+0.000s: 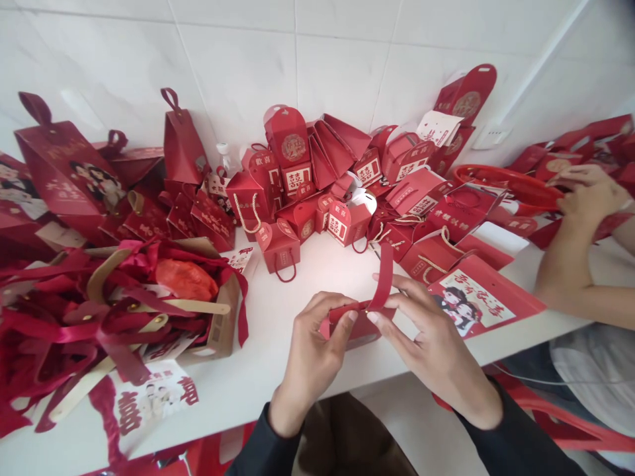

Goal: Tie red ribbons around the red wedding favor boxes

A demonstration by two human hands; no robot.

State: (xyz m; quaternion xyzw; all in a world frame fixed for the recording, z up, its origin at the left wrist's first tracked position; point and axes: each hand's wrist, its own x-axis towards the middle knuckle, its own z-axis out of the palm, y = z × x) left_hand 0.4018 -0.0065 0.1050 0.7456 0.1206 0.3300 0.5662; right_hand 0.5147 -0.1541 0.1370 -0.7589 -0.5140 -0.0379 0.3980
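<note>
Running along a white tiled wall (337,73), a white table (268,357) carried a crowd of red boxes (288,139), some upright, others tipped against their neighbours. At the left, a brown cardboard carton (225,320) overflowed with ribbons and straps (112,330); at the right, a flat printed box (516,307) lay near the front edge, and beyond it a co-worker's hands (590,188) were busy beside a red basin (496,173).

At the centre, the person's left hand (315,337) pinched the upper edge of a small red box (364,336) between thumb and forefinger, holding it up over the table's near edge. The right hand (431,324) had its fingers closed on the lower part of a dark red strap (383,284), which curved up from the box's top; the thumb pressed next to a small gold stud (366,309) at the strap's base. Whether the stud went fully through the strap could not be told.

The join looked the likeliest trouble spot: a stud not properly seated could slip loose under a tug, a hard press there might crease the thin-looking card, and a relaxed left pinch could let the box twist or drop.
</note>
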